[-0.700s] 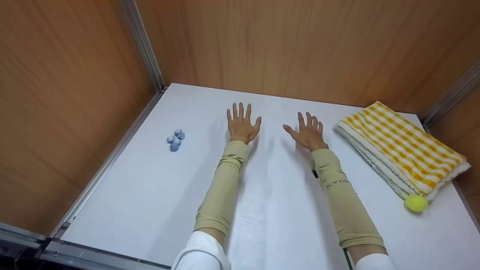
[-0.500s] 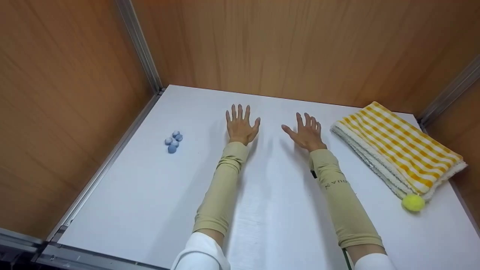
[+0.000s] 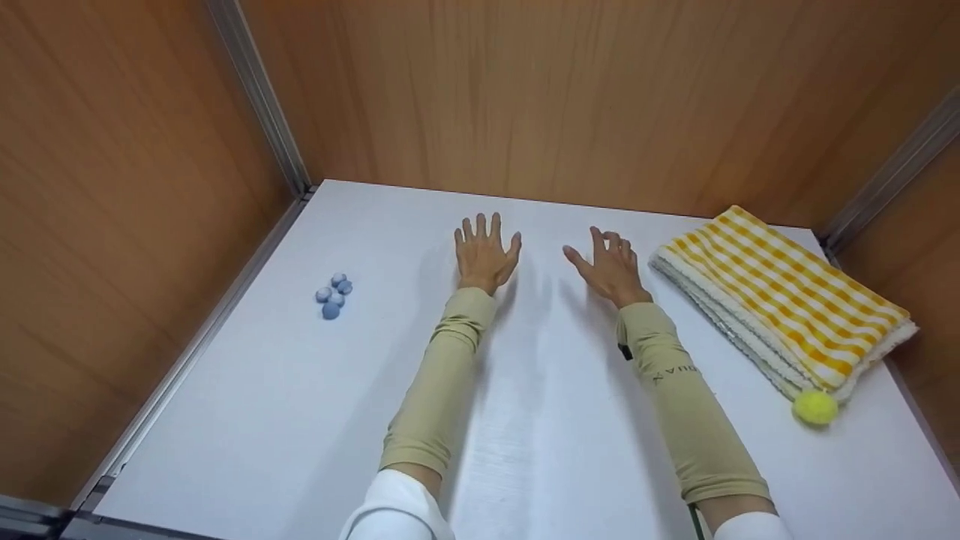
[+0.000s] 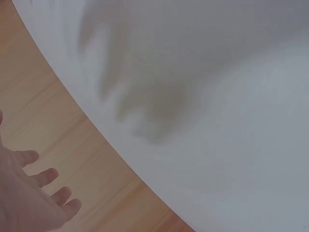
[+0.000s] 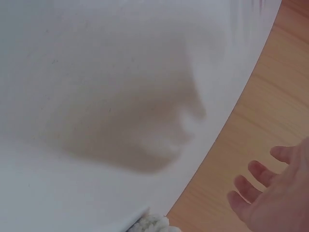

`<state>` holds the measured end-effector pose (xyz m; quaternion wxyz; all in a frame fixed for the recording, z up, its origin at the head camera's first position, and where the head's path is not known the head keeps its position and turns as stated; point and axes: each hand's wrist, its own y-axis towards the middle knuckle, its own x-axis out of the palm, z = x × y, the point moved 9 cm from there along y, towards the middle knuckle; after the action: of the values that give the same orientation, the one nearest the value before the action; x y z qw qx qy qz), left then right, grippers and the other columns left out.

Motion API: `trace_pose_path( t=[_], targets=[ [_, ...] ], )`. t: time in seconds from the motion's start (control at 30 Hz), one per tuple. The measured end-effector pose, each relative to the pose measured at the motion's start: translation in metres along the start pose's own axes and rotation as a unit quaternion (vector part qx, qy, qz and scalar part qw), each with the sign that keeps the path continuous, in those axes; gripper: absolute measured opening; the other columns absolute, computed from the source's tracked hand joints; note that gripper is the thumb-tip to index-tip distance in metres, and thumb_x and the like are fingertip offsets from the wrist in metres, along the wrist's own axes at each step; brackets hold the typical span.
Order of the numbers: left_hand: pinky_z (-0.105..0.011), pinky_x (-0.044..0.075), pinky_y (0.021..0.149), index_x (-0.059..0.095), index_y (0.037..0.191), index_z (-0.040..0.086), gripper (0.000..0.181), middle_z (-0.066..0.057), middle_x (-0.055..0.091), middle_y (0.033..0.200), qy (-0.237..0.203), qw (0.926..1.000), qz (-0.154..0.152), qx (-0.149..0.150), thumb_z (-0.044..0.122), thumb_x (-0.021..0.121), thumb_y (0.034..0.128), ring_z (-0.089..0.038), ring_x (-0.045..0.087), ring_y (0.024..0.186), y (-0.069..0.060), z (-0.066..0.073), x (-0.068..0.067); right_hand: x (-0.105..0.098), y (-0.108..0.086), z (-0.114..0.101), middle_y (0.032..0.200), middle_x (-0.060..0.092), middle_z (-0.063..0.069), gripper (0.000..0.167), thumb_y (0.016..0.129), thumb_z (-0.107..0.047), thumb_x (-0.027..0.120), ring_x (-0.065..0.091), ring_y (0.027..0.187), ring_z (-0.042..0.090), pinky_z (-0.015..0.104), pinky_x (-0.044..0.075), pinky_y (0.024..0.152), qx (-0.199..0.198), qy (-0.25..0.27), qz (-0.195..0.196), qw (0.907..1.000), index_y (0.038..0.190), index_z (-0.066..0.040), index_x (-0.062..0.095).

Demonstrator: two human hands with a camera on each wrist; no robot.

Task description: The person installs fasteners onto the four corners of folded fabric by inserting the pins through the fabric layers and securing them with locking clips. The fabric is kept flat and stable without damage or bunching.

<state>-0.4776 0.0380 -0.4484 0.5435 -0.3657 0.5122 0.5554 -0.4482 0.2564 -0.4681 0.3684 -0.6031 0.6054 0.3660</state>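
My left hand [image 3: 484, 256] hovers over the middle of the white table [image 3: 300, 420], fingers spread and holding nothing. To its right, my right hand [image 3: 611, 268] is also raised over the table, its thumb out and fingers slightly bent, holding nothing. Several small blue and pale balls [image 3: 331, 310] lie in a cluster left of the left hand. Nearest the right hand is a folded yellow-and-white checked cloth [image 3: 787, 292] with a fleecy white edge. In the wrist views, both the left hand [image 4: 29, 198] and the right hand [image 5: 275, 188] cast shadows on the tabletop.
A fuzzy yellow-green ball [image 3: 815, 408] sits at the cloth's near corner. Wood-grain panels [image 3: 525, 97] close off the back and both sides. Metal rails [image 3: 259, 97] run along the panel corners and the table's left edge.
The head view has shifted slightly, so the balls and cloth appear further left. My right hand's fingers have bent a little more; the left hand stays nearly in place.
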Motion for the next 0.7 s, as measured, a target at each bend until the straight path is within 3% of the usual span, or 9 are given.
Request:
trace_pose_path(
  t=[0.27, 0.5, 0.57, 0.7],
  targets=[
    [-0.047, 0.044, 0.106, 0.051, 0.148, 0.005, 0.062, -0.018, 0.056, 0.142, -0.050, 0.9974, 0.050, 0.015, 0.049, 0.034, 0.1089, -0.036, 0.053, 0.128, 0.007, 0.025, -0.010, -0.031, -0.011, 0.020, 0.155, 0.033, 0.024, 0.080, 0.104, -0.061, 0.045, 0.033, 0.141, 0.039, 0.055, 0.025, 0.118, 0.012, 0.043, 0.066, 0.9969, 0.158, -0.004, 0.031],
    [-0.042, 0.057, 0.077, 0.072, 0.115, -0.001, 0.036, -0.016, 0.071, 0.104, -0.090, 0.9891, 0.104, 0.055, 0.029, 0.054, 0.1065, -0.032, 0.068, 0.093, 0.003, 0.048, -0.015, -0.059, -0.032, 0.039, 0.139, 0.047, 0.025, 0.065, 0.104, -0.047, 0.056, 0.045, 0.129, 0.039, 0.053, 0.036, 0.110, 0.009, 0.066, 0.133, 0.9889, 0.147, 0.001, 0.046],
    [-0.042, 0.058, 0.074, 0.073, 0.111, -0.002, 0.030, -0.017, 0.072, 0.100, -0.113, 0.9860, 0.107, 0.060, 0.023, 0.058, 0.1047, -0.032, 0.070, 0.089, 0.001, 0.054, -0.015, -0.066, -0.038, 0.045, 0.134, 0.050, 0.025, 0.062, 0.103, -0.044, 0.058, 0.047, 0.125, 0.040, 0.052, 0.039, 0.106, 0.006, 0.079, 0.148, 0.9857, 0.143, 0.002, 0.049],
    [-0.043, 0.058, 0.078, 0.073, 0.111, -0.003, 0.027, -0.018, 0.073, 0.102, -0.185, 0.9777, 0.081, 0.056, 0.020, 0.061, 0.1032, -0.032, 0.071, 0.092, -0.002, 0.061, -0.007, -0.076, -0.054, 0.060, 0.133, 0.049, 0.026, 0.055, 0.103, -0.038, 0.061, 0.048, 0.124, 0.041, 0.054, 0.039, 0.105, 0.007, 0.108, 0.171, 0.9792, 0.139, 0.004, 0.052]
  ],
)
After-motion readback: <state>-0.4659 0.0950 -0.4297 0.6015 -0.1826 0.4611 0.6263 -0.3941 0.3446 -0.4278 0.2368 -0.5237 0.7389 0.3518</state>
